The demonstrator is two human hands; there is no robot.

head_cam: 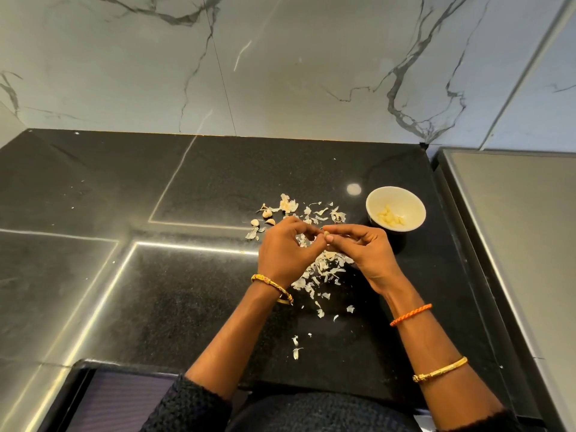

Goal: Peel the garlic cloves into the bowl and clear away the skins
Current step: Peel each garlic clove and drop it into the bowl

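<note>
Black polished stone forms the countertop [162,291], and every place below is given relative to the white bowl [396,212] standing on it. No brand, label or writing can be read anywhere in the view.

Inside the bowl lies a small heap of peeled garlic cloves [391,217]. Just to its left and nearer the person, both hands meet above the counter. The left hand [285,251] and the right hand [361,249] pinch one small garlic clove [326,234] between their fingertips, with the remaining fingers curled loosely; how much skin remains on it is too small to tell.

Papery garlic skins [324,269] are scattered over the counter left of the bowl, under and around the hands, trailing toward the counter's near edge. Farther left of the bowl, beyond the left hand, a few unpeeled cloves [265,218] rest among more skin flakes.

A gold and red bangle [272,288] circles the left wrist. An orange braided band [410,314] and a gold bangle [440,369] sit on the right forearm. Behind the bowl rises a grey-veined marble wall [280,63].
</note>
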